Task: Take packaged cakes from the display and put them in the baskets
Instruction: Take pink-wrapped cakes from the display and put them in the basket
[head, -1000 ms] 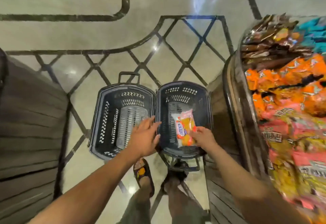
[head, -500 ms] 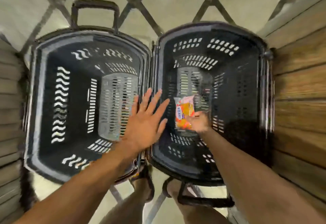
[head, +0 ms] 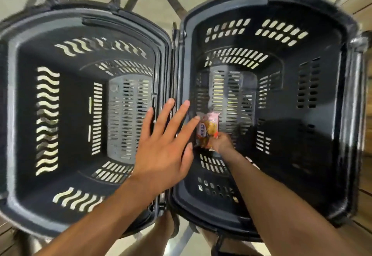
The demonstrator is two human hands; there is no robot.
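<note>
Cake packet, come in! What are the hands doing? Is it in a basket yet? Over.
Right hand pinching cake packet, low inside right basket. Left hand open, fingers spread above the two baskets' meeting rims. Nothing visible between packet and basket floor.
</note>
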